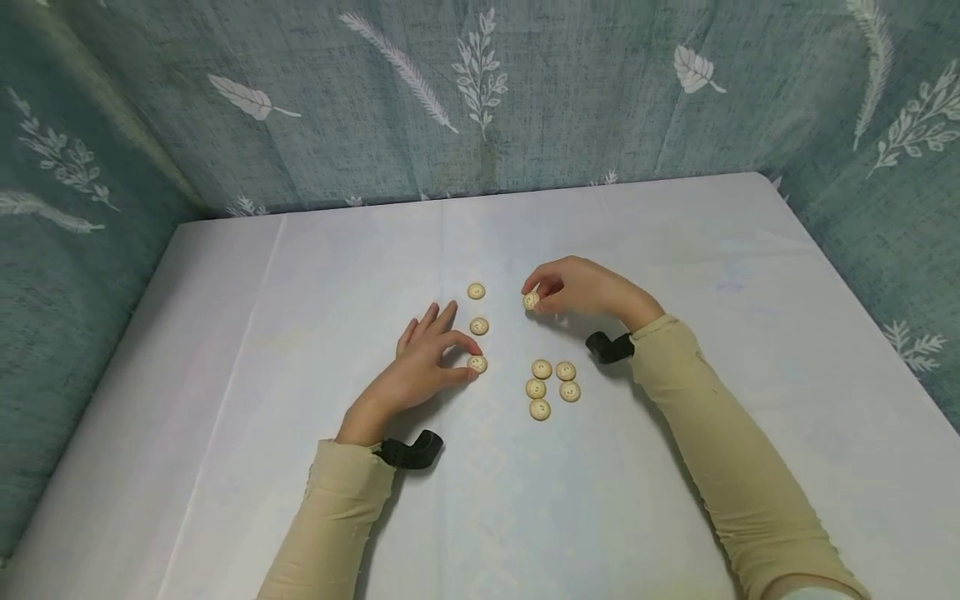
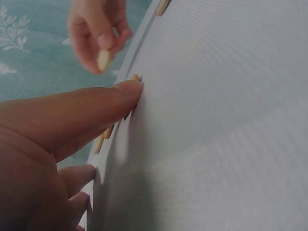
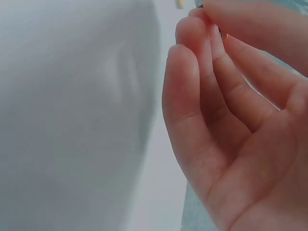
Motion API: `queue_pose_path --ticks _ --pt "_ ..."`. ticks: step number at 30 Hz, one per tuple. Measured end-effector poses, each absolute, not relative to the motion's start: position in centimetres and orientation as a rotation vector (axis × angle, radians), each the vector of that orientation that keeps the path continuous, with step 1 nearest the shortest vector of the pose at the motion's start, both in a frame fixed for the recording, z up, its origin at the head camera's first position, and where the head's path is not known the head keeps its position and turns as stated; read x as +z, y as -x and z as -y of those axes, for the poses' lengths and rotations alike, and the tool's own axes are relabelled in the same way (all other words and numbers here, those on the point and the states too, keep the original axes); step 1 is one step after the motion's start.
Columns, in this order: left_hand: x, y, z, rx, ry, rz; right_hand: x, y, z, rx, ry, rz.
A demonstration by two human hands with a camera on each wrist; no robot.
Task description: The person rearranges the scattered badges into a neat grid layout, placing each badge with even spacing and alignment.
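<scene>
In the head view my left hand [image 1: 416,371] pinches a round cream button [image 1: 477,364] between thumb and index finger, at the near end of a short column. Two more buttons, a middle one [image 1: 479,326] and a far one [image 1: 476,291], lie beyond it. To the right, my right hand [image 1: 581,287] holds another button [image 1: 531,301] between thumb and fingers. The left wrist view shows that button [image 2: 103,60] raised off the table in the right fingers. In the right wrist view the curled fingers [image 3: 183,86] mostly hide it.
Several loose buttons [image 1: 540,409] lie grouped on the white-covered table [image 1: 300,500], between the forearms. Black wrist devices [image 1: 411,451] sit on both wrists. Behind the table and at its sides hangs a green leaf-patterned cloth [image 1: 570,100].
</scene>
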State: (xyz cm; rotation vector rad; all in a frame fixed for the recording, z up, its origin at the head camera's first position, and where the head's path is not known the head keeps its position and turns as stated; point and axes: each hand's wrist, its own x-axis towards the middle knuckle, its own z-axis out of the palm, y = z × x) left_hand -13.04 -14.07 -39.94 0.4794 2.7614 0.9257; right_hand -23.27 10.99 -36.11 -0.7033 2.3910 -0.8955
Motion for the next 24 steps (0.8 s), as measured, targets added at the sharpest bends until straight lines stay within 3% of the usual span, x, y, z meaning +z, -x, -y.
queue_pose_path --ticks 24 --pt "-39.9 12.8 14.1 0.939 -0.473 -2.759 -37.3 25.3 -9.9 -1.080 0.596 -2.379"
